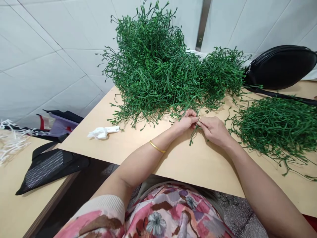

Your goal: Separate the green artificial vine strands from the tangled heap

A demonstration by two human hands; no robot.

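Note:
My left hand (186,121) and my right hand (213,129) meet over the table, their fingertips pinched close together. Between them is a thin green plastic stem (193,134), its tip dangling below the fingers. Both hands are closed on it, though the exact spot where they grip is hidden by the fingers. Just behind them rises a large heap of green plastic stems (158,72) with small budded tips. Right of my right hand lies another pile of green stems (279,125).
The pale wooden table (138,145) meets a tiled wall. A crumpled white tissue (103,132) lies at left. A black bag (282,67) with a strap sits at back right. A black mesh item (47,167) and white strands (13,142) are on the neighbouring table.

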